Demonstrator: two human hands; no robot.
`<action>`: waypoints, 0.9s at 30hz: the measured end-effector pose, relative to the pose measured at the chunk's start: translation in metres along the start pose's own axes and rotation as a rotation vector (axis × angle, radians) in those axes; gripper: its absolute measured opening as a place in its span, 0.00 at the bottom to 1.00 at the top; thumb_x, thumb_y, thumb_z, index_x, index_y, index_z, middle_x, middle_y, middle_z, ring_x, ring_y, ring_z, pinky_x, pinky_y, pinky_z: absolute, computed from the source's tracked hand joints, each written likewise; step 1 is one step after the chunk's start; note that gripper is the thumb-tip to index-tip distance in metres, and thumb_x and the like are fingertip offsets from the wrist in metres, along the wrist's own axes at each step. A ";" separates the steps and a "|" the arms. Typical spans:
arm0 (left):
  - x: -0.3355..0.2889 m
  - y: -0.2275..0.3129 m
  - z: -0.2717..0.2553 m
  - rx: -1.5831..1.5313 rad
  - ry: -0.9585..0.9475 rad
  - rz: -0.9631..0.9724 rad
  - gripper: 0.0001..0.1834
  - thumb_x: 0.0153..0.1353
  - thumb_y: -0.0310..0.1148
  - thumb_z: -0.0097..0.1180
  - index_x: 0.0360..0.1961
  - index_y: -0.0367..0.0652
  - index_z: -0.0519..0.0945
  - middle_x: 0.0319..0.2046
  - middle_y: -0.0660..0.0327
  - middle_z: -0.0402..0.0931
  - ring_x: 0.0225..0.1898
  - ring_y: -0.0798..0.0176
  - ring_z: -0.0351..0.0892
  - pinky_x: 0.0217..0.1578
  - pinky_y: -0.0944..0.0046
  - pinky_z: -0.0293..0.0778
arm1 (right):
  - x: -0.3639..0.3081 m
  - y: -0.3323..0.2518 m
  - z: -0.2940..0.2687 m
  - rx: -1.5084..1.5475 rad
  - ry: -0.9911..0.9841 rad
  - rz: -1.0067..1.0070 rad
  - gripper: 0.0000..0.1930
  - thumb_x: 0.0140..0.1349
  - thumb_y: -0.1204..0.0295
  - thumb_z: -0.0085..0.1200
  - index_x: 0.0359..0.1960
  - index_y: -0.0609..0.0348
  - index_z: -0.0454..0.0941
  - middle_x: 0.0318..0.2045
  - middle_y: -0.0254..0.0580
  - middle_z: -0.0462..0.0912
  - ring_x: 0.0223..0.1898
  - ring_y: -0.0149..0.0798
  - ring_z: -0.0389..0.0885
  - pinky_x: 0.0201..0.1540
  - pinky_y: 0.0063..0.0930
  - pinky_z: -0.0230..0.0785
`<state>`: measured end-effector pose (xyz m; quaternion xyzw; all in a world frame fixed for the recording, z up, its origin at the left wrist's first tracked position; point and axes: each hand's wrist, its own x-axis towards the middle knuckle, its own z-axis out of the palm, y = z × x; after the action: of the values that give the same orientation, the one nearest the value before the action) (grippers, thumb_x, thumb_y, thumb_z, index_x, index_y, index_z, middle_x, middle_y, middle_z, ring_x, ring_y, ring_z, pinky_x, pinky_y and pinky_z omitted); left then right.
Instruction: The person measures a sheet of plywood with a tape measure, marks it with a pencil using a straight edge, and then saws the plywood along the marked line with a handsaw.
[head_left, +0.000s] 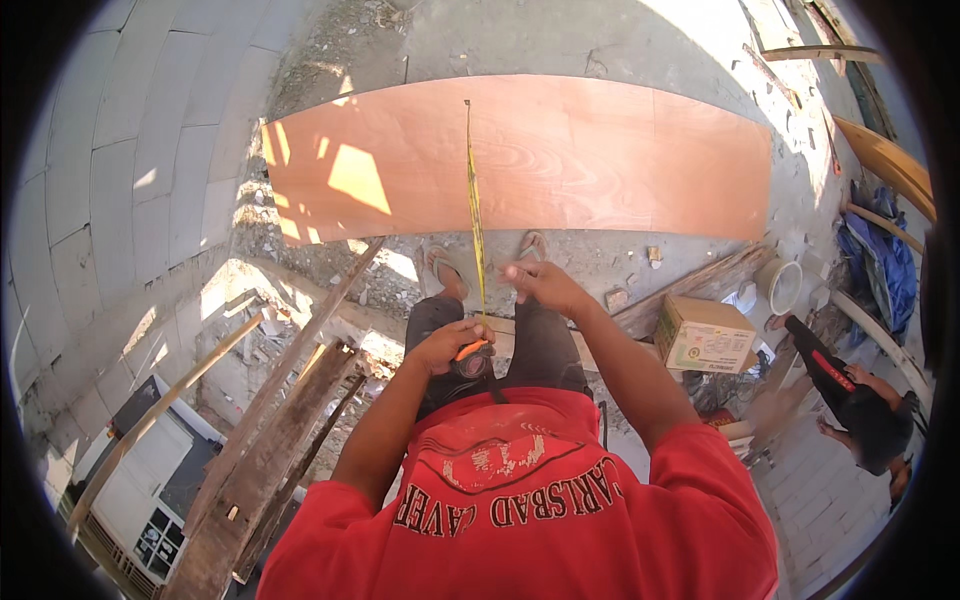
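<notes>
My left hand is closed around a tape measure with an orange and dark case, held in front of my waist. Its yellow blade runs out away from me across a reddish plywood sheet, ending near the far edge. The sheet lies flat on the ground beyond my sandalled feet. Just to the right of the blade, apart from it, my right hand is raised with its fingers curled and thumb pointing left. Whatever those fingers may hold is too small to make out.
Old wooden planks slant along the left, near a block wall. At right stand a cardboard box, a white bucket and a blue tarp. Another person is farther right. Rubble litters the ground.
</notes>
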<state>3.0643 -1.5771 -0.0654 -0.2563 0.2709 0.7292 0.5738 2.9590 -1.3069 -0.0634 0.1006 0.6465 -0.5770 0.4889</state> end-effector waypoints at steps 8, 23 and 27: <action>0.146 0.010 -0.139 -0.261 0.235 -0.027 0.15 0.77 0.37 0.49 0.57 0.40 0.78 0.43 0.59 0.81 0.44 0.64 0.82 0.46 0.60 0.79 | 0.109 0.141 0.110 0.436 0.182 0.320 0.35 0.67 0.43 0.62 0.63 0.61 0.79 0.47 0.43 0.87 0.47 0.36 0.84 0.50 0.32 0.77; 0.208 -0.094 -0.355 -0.064 0.609 -0.486 0.09 0.73 0.35 0.56 0.48 0.42 0.77 0.43 0.55 0.85 0.43 0.60 0.85 0.46 0.58 0.83 | 0.198 0.265 0.224 -0.416 0.142 0.569 0.31 0.67 0.52 0.59 0.70 0.47 0.70 0.39 0.56 0.88 0.40 0.60 0.88 0.44 0.54 0.80; 0.234 -0.066 -0.369 0.083 0.666 -0.360 0.10 0.75 0.35 0.52 0.52 0.45 0.76 0.44 0.59 0.86 0.42 0.63 0.84 0.45 0.58 0.82 | 0.198 0.265 0.222 -0.431 0.249 0.454 0.35 0.70 0.51 0.57 0.73 0.53 0.62 0.40 0.56 0.86 0.39 0.60 0.88 0.41 0.52 0.81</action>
<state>3.1029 -1.6553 -0.4988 -0.4992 0.4224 0.4818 0.5833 3.1576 -1.4973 -0.3514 0.2059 0.7694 -0.2869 0.5323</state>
